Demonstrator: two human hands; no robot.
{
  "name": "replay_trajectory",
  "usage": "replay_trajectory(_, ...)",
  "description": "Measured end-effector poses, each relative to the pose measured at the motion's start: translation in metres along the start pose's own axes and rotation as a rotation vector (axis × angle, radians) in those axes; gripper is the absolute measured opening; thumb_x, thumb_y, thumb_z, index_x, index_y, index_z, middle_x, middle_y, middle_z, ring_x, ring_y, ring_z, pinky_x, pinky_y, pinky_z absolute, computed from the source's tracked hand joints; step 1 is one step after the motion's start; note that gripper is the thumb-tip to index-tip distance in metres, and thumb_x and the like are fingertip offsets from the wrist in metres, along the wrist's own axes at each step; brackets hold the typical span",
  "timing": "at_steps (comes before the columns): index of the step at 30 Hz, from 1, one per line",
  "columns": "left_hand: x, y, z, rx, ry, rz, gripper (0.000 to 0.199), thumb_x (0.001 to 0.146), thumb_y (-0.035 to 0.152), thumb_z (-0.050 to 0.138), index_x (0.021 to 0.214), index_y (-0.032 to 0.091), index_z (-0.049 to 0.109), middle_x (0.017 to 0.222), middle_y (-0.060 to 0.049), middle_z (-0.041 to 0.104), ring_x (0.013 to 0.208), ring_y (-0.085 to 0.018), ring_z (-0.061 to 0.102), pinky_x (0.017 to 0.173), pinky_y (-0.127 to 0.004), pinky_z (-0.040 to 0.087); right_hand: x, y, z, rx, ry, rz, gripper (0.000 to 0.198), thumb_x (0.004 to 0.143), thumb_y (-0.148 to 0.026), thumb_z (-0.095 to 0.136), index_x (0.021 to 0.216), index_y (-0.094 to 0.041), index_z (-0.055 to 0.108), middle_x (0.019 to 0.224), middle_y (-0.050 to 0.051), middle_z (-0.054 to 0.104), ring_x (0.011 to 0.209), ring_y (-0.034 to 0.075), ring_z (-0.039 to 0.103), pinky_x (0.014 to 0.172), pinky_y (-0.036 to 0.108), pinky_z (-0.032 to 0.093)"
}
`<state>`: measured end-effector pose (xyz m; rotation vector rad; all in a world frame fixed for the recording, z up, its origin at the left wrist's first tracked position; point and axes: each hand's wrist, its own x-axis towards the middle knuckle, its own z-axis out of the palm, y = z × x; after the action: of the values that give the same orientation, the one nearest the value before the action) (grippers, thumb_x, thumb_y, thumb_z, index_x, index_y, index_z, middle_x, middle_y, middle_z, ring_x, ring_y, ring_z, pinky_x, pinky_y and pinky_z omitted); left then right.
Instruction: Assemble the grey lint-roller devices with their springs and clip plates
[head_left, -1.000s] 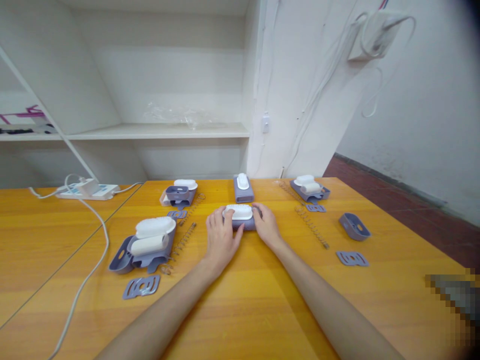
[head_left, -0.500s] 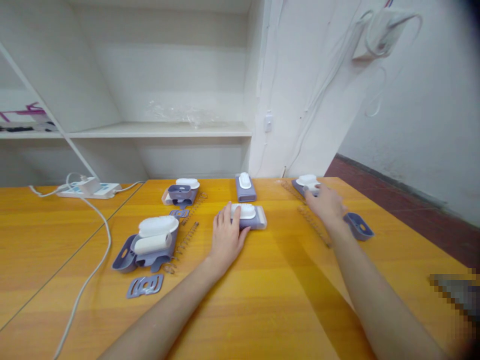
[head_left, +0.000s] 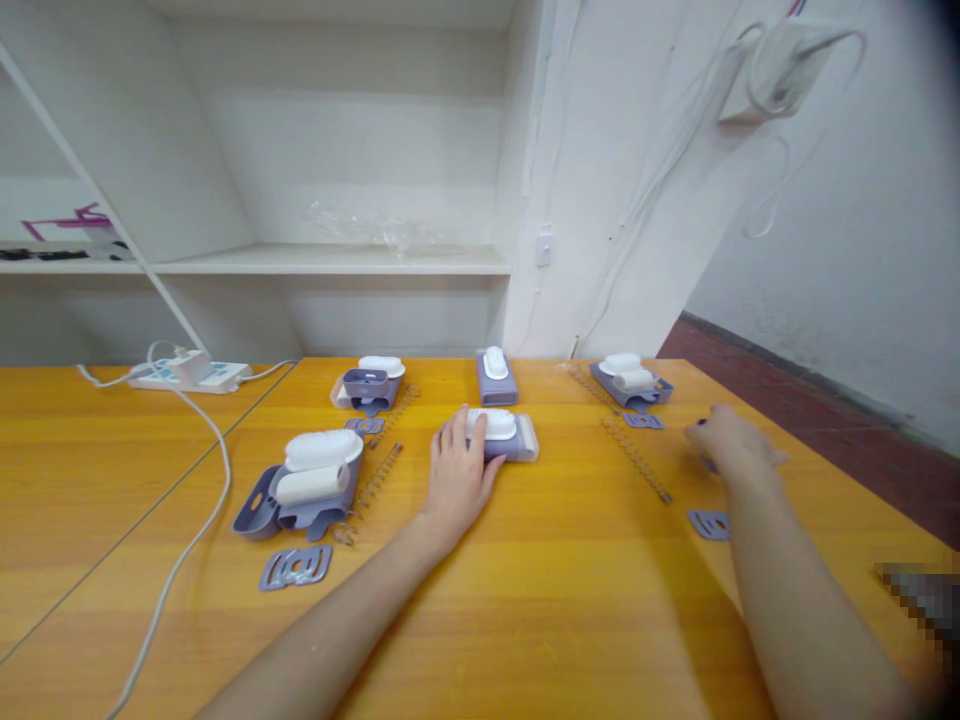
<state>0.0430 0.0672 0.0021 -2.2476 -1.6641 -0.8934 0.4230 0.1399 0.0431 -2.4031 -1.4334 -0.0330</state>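
Note:
My left hand (head_left: 461, 475) curls over the left end of a purple-grey case (head_left: 517, 447) with a white oval piece on top, fingers above and thumb along the front. At the right, my right hand (head_left: 731, 445) is smeared by motion over a small purple-grey cup (head_left: 708, 464), mostly hidden beneath it. Whether its fingers grip the cup does not show. Near that wrist lies a slotted flat plate (head_left: 709, 525). A coil spring (head_left: 637, 462) lies to its left. Behind sits another purple-grey case (head_left: 611, 381) with a white oval piece and white roll.
At the left, a larger set (head_left: 319, 500) of case, white roll and cup stands beside a spring (head_left: 371, 490) and slotted plate (head_left: 296, 567). Farther back are another set (head_left: 379, 390) and a single case (head_left: 496, 385). A power strip (head_left: 217, 377) and white cable (head_left: 217, 450) lie left.
My right hand has moved right and nearer, from the back right case to the small cup. That case and a slotted plate now show. My left hand stays on its case.

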Motion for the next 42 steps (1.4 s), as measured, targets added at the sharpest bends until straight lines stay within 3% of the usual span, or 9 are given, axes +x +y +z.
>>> replay_trajectory(1,0.0,0.0,0.0,0.001,0.002,0.001,0.05,0.087,0.039,0.047,0.13,0.017,0.037,0.138,-0.019,0.034,0.122,-0.031,0.038,0.098,-0.049,0.033,-0.003,-0.012,-0.005,-0.06,0.001,0.104,0.04,0.073,-0.026,0.053,0.112,-0.016,0.057,0.098,0.024,0.061,0.095,0.035,0.057,0.075,0.051,0.04)
replay_trajectory(7,-0.001,0.001,0.0,0.0,0.008,-0.007,0.05,0.087,0.039,0.047,0.131,0.018,0.036,0.138,-0.018,0.034,0.123,-0.031,0.038,0.098,-0.049,0.033,-0.033,-0.088,0.006,0.022,-0.124,-0.328,0.054,0.071,-0.035,0.058,0.123,-0.019,0.053,0.106,0.015,0.065,0.096,0.029,0.061,0.076,0.035,0.044)
replay_trajectory(11,0.0,0.001,-0.001,0.01,-0.002,-0.009,0.05,0.086,0.038,0.048,0.13,0.016,0.037,0.138,-0.019,0.034,0.122,-0.031,0.038,0.097,-0.048,0.033,-0.058,-0.115,0.035,0.007,-0.207,-0.45,0.047,0.071,-0.037,0.058,0.115,-0.019,0.059,0.102,0.013,0.067,0.095,0.027,0.062,0.078,0.034,0.045)
replay_trajectory(16,0.0,0.001,-0.001,0.011,0.011,-0.01,0.05,0.086,0.037,0.048,0.13,0.016,0.037,0.138,-0.02,0.034,0.121,-0.032,0.039,0.096,-0.049,0.034,-0.062,-0.118,0.038,-0.011,-0.138,-0.451,0.055,0.075,-0.051,0.054,0.118,-0.017,0.056,0.104,0.017,0.065,0.099,0.029,0.061,0.081,0.038,0.045)
replay_trajectory(20,-0.001,0.001,0.0,0.002,0.01,-0.02,0.05,0.086,0.036,0.048,0.13,0.017,0.036,0.137,-0.019,0.034,0.122,-0.031,0.039,0.096,-0.049,0.034,-0.048,-0.103,0.026,-0.056,-0.01,-0.32,0.054,0.08,-0.048,0.048,0.123,-0.016,0.052,0.109,0.019,0.061,0.102,0.031,0.059,0.082,0.042,0.044)
replay_trajectory(27,-0.001,0.001,0.0,0.003,-0.008,-0.026,0.05,0.086,0.037,0.048,0.13,0.016,0.036,0.138,-0.02,0.033,0.121,-0.032,0.039,0.096,-0.048,0.035,-0.035,-0.074,0.031,-0.147,-0.274,-0.182,0.051,0.075,-0.024,0.051,0.125,-0.015,0.05,0.109,0.021,0.062,0.101,0.033,0.059,0.078,0.042,0.046)
replay_trajectory(32,-0.001,0.002,-0.001,0.002,-0.001,-0.027,0.049,0.086,0.037,0.048,0.129,0.016,0.036,0.137,-0.02,0.033,0.121,-0.032,0.039,0.095,-0.048,0.035,-0.041,-0.088,0.012,-0.094,-0.151,-0.217,0.053,0.078,-0.021,0.047,0.131,-0.022,0.046,0.112,0.017,0.062,0.1,0.032,0.06,0.078,0.042,0.046)
replay_trajectory(37,-0.001,0.003,-0.003,0.019,-0.022,-0.047,0.049,0.087,0.039,0.047,0.13,0.016,0.037,0.138,-0.02,0.032,0.121,-0.032,0.039,0.092,-0.047,0.037,-0.052,-0.111,-0.014,0.119,0.122,-0.342,0.046,0.083,-0.031,0.046,0.128,-0.024,0.051,0.095,0.012,0.067,0.09,0.028,0.062,0.079,0.038,0.045)
replay_trajectory(42,-0.001,0.004,-0.005,0.034,-0.035,-0.05,0.05,0.087,0.04,0.046,0.13,0.017,0.037,0.138,-0.019,0.032,0.119,-0.032,0.04,0.092,-0.048,0.036,-0.056,-0.12,-0.014,0.609,0.035,-0.364,0.043,0.084,-0.039,0.048,0.118,-0.018,0.061,0.067,0.005,0.066,0.06,0.019,0.064,0.065,0.032,0.049)
